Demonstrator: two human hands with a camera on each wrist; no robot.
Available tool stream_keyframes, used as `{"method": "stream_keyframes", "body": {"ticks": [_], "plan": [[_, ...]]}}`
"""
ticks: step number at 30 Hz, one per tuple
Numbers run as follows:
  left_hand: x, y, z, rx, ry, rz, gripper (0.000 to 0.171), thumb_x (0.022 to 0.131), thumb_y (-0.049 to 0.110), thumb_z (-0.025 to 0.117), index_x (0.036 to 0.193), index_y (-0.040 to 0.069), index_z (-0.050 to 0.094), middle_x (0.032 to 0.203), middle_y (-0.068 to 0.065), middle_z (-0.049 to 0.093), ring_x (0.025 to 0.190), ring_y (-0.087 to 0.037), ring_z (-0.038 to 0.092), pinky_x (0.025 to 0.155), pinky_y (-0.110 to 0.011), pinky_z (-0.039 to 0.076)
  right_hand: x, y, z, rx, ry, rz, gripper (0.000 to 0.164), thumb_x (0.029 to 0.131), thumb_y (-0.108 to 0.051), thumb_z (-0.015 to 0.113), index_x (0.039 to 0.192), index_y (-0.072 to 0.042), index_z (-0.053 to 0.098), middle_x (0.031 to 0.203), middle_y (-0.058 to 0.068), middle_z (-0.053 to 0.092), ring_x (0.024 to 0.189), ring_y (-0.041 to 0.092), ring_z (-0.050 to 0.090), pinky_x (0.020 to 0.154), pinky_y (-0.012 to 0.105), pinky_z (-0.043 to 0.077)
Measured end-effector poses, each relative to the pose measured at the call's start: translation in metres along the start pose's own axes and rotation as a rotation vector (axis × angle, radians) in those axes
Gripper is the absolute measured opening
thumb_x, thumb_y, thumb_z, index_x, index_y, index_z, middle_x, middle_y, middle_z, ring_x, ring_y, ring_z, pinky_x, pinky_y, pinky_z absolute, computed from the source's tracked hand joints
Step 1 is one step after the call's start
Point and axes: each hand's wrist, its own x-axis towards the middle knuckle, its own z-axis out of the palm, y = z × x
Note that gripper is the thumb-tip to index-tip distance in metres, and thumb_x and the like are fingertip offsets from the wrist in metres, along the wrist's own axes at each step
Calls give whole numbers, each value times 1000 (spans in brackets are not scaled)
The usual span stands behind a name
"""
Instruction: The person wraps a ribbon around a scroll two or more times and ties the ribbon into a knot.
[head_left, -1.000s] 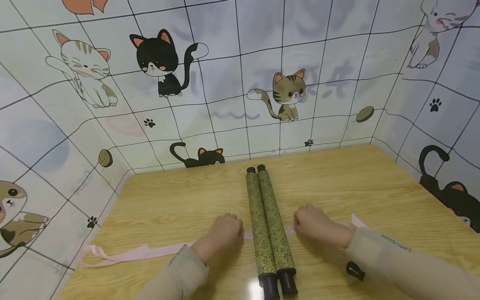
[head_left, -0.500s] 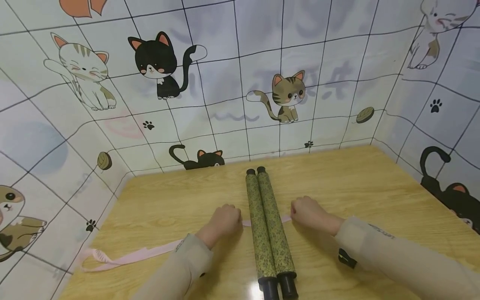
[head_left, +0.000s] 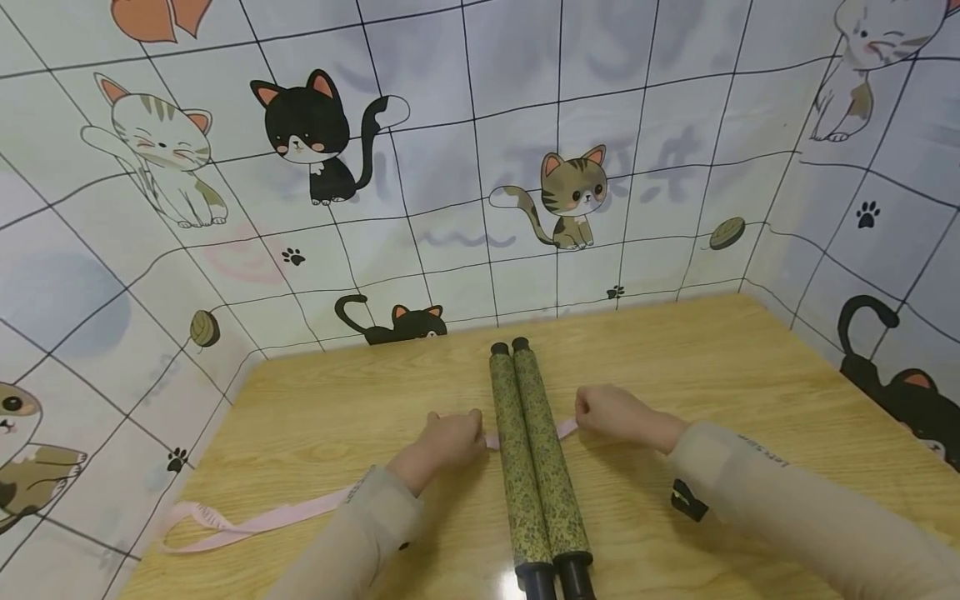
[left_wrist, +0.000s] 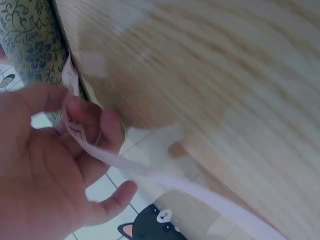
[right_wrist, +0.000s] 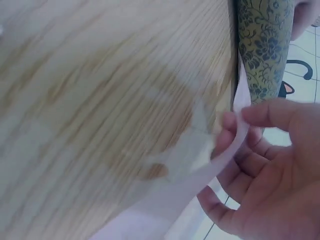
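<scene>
Side by side on the wooden table lie two rolls of a scroll [head_left: 517,458], covered in olive-gold cloth with a dark floral pattern and capped with black knobs. A pink ribbon [head_left: 300,510] passes beneath both rolls and shows on either side. My left hand [head_left: 448,440] pinches the ribbon just left of the rolls; in the left wrist view printed ribbon [left_wrist: 200,195] trails from its fingers. On the other side my right hand [head_left: 615,412] pinches the ribbon close to the rolls. The right wrist view shows this ribbon [right_wrist: 177,195] running past the thumb and fingers.
A small black object [head_left: 688,502] lies on the table [head_left: 667,342], partly under the right sleeve. Looped at the table's left edge is the ribbon's loose end. Cat-printed sheeting [head_left: 442,167] walls the table at the back and both sides.
Both hands have moved away from the camera along the rolls, bringing the ribbon with them. The ribbon beside the right hand now slants upward. The rolls stay nearly in place.
</scene>
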Motion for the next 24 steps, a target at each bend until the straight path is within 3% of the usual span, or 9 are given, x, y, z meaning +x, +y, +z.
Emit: {"method": "stream_keyframes", "body": {"ticks": [3,5,7,9,13,16,19,21,24], "plan": [[-6,-3,-2,-56,-20,-6,25,89,32,61,101,13,51,70,3,59,69,-18,59,95,-65,26,-4,1,-4,0,-63,15,15,88,-20,62,94,-8,55,79,1,59,61,13,48,55,31,39],[-10,-6,-3,-7,3,-10,25,88,30,64,101,14,50,67,3,57,64,-16,57,91,-63,29,-8,2,-8,-47,-99,20,33,84,-28,69,106,-8,54,89,4,63,68,14,53,60,36,42],[-15,-10,-6,90,48,-18,20,89,25,62,101,13,51,63,3,55,58,-15,52,86,-58,35,-11,4,-12,-128,-103,11,43,80,-25,72,115,-8,53,99,7,65,75,16,56,62,39,41],[-20,-15,-10,199,95,-31,11,91,20,59,97,13,53,58,1,51,53,-13,46,78,-51,39,-15,6,-16,-222,-60,-19,44,80,-19,71,118,-9,53,102,8,65,73,16,56,61,39,39],[-31,-26,-21,329,157,-60,9,91,20,61,87,12,60,58,0,51,53,-14,44,68,-42,42,-20,13,-24,-332,107,-60,21,87,-12,62,107,-9,59,88,4,64,63,14,53,56,35,37],[-39,-32,-29,420,169,-102,15,92,27,59,89,14,68,79,-3,62,70,-18,56,71,-42,44,-24,20,-29,-357,220,-101,12,89,-12,60,99,-7,65,86,5,61,65,16,55,53,32,41],[-46,-38,-36,507,175,-149,20,92,32,59,92,16,71,101,-6,62,87,-23,58,74,-40,46,-29,26,-36,-413,288,-121,12,87,-14,63,93,-7,70,86,8,58,73,23,56,52,31,44],[-50,-43,-40,533,185,-172,22,91,31,59,84,14,71,95,-5,62,81,-21,58,67,-36,48,-33,28,-42,-422,314,-106,13,85,-15,64,92,-6,72,85,9,56,73,24,54,52,31,43],[-57,-49,-48,467,211,-214,31,91,26,61,64,11,61,64,1,53,56,-12,47,48,-28,43,-38,28,-54,-408,306,-42,17,86,-16,61,92,-5,73,81,8,56,68,21,53,51,32,43]]}}
